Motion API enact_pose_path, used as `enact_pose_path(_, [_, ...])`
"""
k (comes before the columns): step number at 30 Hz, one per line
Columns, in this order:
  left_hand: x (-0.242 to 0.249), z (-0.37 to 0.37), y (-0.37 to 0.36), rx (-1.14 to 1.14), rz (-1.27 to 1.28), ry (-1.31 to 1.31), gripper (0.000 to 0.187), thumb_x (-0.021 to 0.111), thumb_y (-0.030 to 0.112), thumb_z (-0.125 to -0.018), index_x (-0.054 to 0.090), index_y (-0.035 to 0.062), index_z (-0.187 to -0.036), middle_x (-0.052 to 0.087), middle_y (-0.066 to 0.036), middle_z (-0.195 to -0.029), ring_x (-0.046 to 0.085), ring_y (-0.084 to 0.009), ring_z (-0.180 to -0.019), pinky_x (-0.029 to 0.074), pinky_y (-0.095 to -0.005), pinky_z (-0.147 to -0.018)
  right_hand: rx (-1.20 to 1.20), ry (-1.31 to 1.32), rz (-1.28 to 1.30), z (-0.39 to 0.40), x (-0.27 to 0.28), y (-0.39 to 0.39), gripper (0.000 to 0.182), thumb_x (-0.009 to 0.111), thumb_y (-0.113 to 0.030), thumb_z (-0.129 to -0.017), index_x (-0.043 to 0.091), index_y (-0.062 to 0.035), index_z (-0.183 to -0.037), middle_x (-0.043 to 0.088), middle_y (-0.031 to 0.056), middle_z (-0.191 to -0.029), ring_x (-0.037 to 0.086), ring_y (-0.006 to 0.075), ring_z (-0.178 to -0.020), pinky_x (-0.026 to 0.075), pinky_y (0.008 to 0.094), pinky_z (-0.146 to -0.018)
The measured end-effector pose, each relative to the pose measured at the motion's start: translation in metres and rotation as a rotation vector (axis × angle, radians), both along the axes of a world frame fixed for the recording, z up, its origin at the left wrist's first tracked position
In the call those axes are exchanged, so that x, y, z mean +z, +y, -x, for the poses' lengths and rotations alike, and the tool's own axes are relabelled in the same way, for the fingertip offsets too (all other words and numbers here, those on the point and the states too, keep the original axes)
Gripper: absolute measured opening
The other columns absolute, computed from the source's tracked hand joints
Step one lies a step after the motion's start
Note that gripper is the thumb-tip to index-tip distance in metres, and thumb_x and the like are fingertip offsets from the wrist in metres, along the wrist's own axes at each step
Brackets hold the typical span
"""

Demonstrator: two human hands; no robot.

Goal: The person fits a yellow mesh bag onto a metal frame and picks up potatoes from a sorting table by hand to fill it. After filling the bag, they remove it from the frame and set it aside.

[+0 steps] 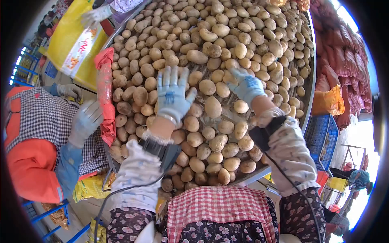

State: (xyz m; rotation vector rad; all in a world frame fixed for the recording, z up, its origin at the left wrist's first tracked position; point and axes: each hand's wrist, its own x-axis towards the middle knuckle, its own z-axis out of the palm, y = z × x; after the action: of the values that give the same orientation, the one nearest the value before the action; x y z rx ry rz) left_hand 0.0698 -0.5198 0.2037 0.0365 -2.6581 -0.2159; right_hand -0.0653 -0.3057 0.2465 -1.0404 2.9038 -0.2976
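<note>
Many potatoes (213,107) cover a metal-edged sorting table (310,93). My left hand (173,94), in a pale blue-grey glove, lies palm down over the potatoes left of the middle. Its fingers are stretched forward and the thumb is apart; nothing is gripped in it. My right hand (248,86), gloved the same way, is over the potatoes right of the middle. Its fingers point left and are apart, touching or just above the potatoes, with no potato held. Between the hands, patches of the table surface show among more loosely spread potatoes. What lies under the palms is hidden.
At left stands a co-worker in a checked apron (44,121), a gloved hand (86,121) near the red-wrapped table edge (106,97). Another person's gloved hand (96,16) is by a yellow sack (77,44). Right are stacked red mesh sacks (344,60) and a blue crate (322,139).
</note>
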Motion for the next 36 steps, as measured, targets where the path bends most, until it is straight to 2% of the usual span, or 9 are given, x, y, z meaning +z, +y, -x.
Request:
enact_pose_path(2, [-0.03, 0.02, -0.022, 0.295, 0.056, -0.125, 0.07, 0.065, 0.045, -0.082, 0.047, 0.0069, -0.138, 0.04, -0.02, -0.145, 0.036, -0.0398, -0.133, 0.023, -0.0489, -0.114, -0.054, -0.106, -0.159, -0.001, -0.005, -0.017, 0.045, 0.051, -0.051, -0.09, 0.062, -0.0144, -0.114, 0.067, 0.0136, -0.109, 0.064, 0.0327, -0.101, 0.052, 0.0432, -0.084])
enact_pose_path(7, [-0.012, -0.027, -0.003, 0.137, -0.096, -0.194, 0.072, 0.066, 0.042, -0.082, 0.044, 0.0045, -0.14, 0.033, -0.019, -0.149, 0.034, -0.0431, -0.134, 0.03, -0.0502, -0.111, 0.188, -0.303, -0.209, -0.044, -0.002, 0.006, 0.041, 0.053, -0.051, -0.088, 0.065, -0.0136, -0.1, 0.068, 0.0143, -0.092, 0.065, 0.0341, -0.089, 0.052, 0.044, -0.076])
enact_pose_path(15, [0.008, 0.005, -0.043, 0.192, -0.116, -0.067, 0.038, 0.066, 0.035, -0.083, 0.065, 0.0129, -0.113, 0.061, -0.013, -0.12, 0.059, -0.0304, -0.106, 0.05, -0.0431, -0.085, 0.148, -0.152, -0.059, -0.059, -0.024, -0.007, 0.036, 0.05, -0.042, -0.093, 0.067, -0.0107, -0.091, 0.067, 0.0121, -0.083, 0.066, 0.0335, -0.083, 0.052, 0.0443, -0.073])
enact_pose_path(18, [0.018, 0.043, -0.039, 0.33, -0.04, -0.537, 0.05, 0.071, 0.047, -0.076, 0.065, 0.015, -0.114, 0.057, -0.012, -0.122, 0.052, -0.0305, -0.112, 0.043, -0.0438, -0.093, -0.139, -0.28, 0.133, -0.058, -0.038, -0.008, 0.035, 0.049, -0.038, -0.094, 0.069, -0.0089, -0.088, 0.069, 0.0149, -0.088, 0.065, 0.0335, -0.086, 0.052, 0.044, -0.077])
enact_pose_path(22, [0.009, 0.048, -0.034, 0.281, 0.313, -0.564, 0.053, 0.072, 0.055, -0.071, 0.07, 0.017, -0.108, 0.055, -0.013, -0.124, 0.043, -0.0331, -0.124, 0.031, -0.0495, -0.106, -0.079, -0.2, 0.273, -0.066, -0.05, 0.001, 0.035, 0.051, -0.038, -0.093, 0.07, -0.0094, -0.096, 0.069, 0.015, -0.085, 0.067, 0.0307, -0.081, 0.053, 0.04, -0.075])
enact_pose_path(25, [0.016, 0.034, -0.04, 0.308, 0.03, -0.441, 0.054, 0.07, 0.052, -0.076, 0.067, 0.0168, -0.117, 0.052, -0.011, -0.132, 0.037, -0.0379, -0.131, 0.021, -0.0507, -0.112, -0.392, -0.817, 0.839, -0.065, -0.048, 0.007, 0.045, 0.053, -0.044, -0.095, 0.065, -0.0059, -0.116, 0.071, 0.0084, -0.098, 0.065, 0.0166, -0.074, 0.053, 0.0288, -0.069])
enact_pose_path(28, [0.015, 0.014, -0.008, -0.289, -0.336, -0.031, 0.058, 0.068, 0.048, -0.08, 0.059, 0.0163, -0.127, 0.051, -0.011, -0.134, 0.037, -0.0361, -0.132, 0.022, -0.0513, -0.112, -0.273, -1.444, 1.385, -0.076, -0.025, 0.013, 0.056, 0.056, -0.043, -0.095, 0.049, -0.0034, -0.133, 0.064, 0.013, -0.116, 0.064, 0.0179, -0.075, 0.054, 0.0288, -0.065])
enact_pose_path(30, [0.002, 0.01, 0.016, -0.203, -0.202, 0.064, 0.056, 0.063, 0.044, -0.085, 0.054, 0.0147, -0.131, 0.051, -0.012, -0.135, 0.039, -0.0336, -0.131, 0.023, -0.0517, -0.112, -0.136, -1.679, 1.391, -0.076, -0.027, 0.018, 0.067, 0.056, -0.044, -0.093, 0.035, -0.0026, -0.141, 0.058, 0.0176, -0.121, 0.064, 0.0202, -0.079, 0.056, 0.0316, -0.064])
enact_pose_path(36, [0.008, 0.012, 0.0, 0.018, 0.014, -0.539, 0.047, 0.061, 0.044, -0.086, 0.058, 0.0074, -0.115, 0.065, -0.011, -0.103, 0.047, -0.0313, -0.121, 0.025, -0.0492, -0.111, -0.276, -2.16, 1.778, -0.076, -0.035, 0.031, 0.073, 0.051, -0.059, -0.089, 0.044, -0.0016, -0.134, 0.063, 0.0191, -0.108, 0.066, 0.0311, -0.092, 0.059, 0.0411, -0.069])
